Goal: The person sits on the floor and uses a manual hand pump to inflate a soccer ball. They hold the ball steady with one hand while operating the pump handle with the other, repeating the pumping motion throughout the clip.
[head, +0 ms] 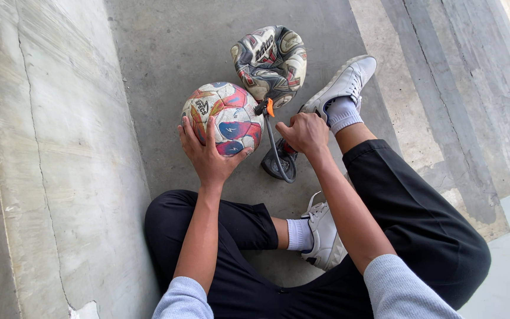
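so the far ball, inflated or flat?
Flat: the far ball is caved in and creased, unlike the round ball under the left hand.

We are reaching both forearms forward from grey pushed-up sleeves. Our left hand is lying palm down with its fingers spreading wide in a cupping pose. Our right hand is curling into a loose fist, knuckles facing up, thumb pressing toward the bent fingers, wrist slightly bending.
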